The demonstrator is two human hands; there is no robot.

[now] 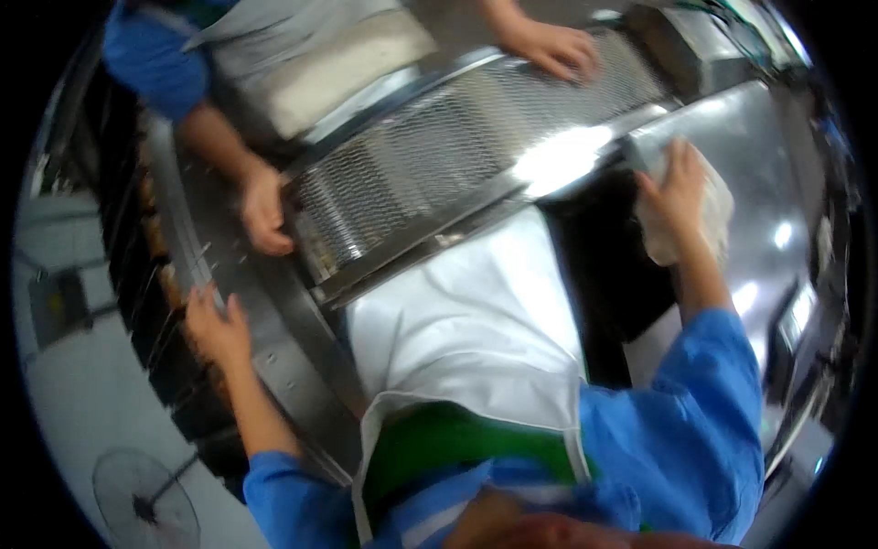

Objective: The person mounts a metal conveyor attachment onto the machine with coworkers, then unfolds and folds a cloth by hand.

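Observation:
My right hand (679,197) is on a pale, cloth-like piece (715,215) at the right, over a smooth steel surface (768,165). Its fingers curve over the piece, with the thumb out to the left. Blur hides what exactly the piece is. My left hand (219,331) is at the left, its fingers apart with nothing in them. It hovers by the steel side rail (283,343), beside a dark row of slats (169,320); whether it touches either cannot be made out.
A mesh conveyor belt (412,169) slants across the middle, in front of my white apron. A co-worker stands opposite, one hand (265,210) by the belt's left end, the other (558,50) over its far end. A fan (144,508) is at the lower left.

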